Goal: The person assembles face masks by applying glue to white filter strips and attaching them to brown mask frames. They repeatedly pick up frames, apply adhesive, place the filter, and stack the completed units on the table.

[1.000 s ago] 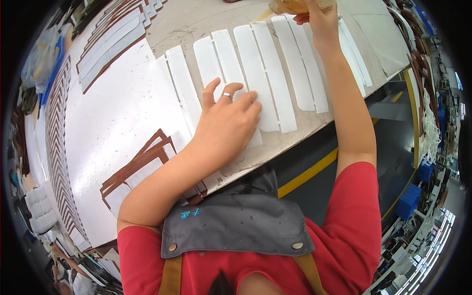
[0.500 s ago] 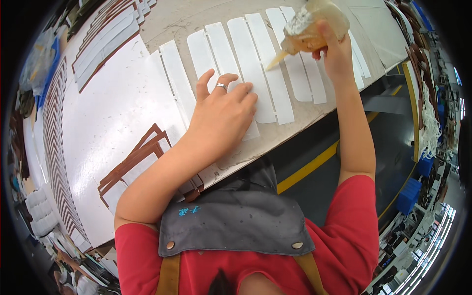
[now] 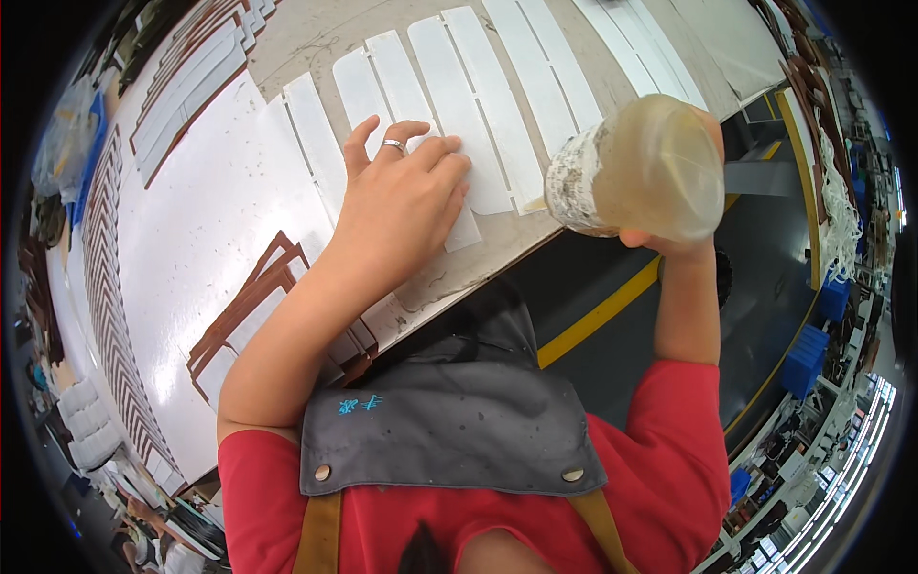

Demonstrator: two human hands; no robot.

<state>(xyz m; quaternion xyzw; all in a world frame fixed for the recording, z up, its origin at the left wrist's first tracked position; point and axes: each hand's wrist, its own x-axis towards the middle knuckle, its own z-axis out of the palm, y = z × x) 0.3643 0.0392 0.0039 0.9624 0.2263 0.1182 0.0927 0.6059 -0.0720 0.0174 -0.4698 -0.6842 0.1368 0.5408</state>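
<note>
White strips (image 3: 457,115) at frame centre lie pinned under flat left hand (image 3: 406,206); right hand (image 3: 669,239) grips amber bottle (image 3: 636,167), nozzle pointing left toward them.

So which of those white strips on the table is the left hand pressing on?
The short strip at the table's near edge, under the left hand's fingertips; the other strips lie uncovered farther right.

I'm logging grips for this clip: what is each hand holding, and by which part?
The right hand grips a yellowish squeeze bottle by its body near the base. The left hand holds nothing; it presses flat on white strips.
</note>
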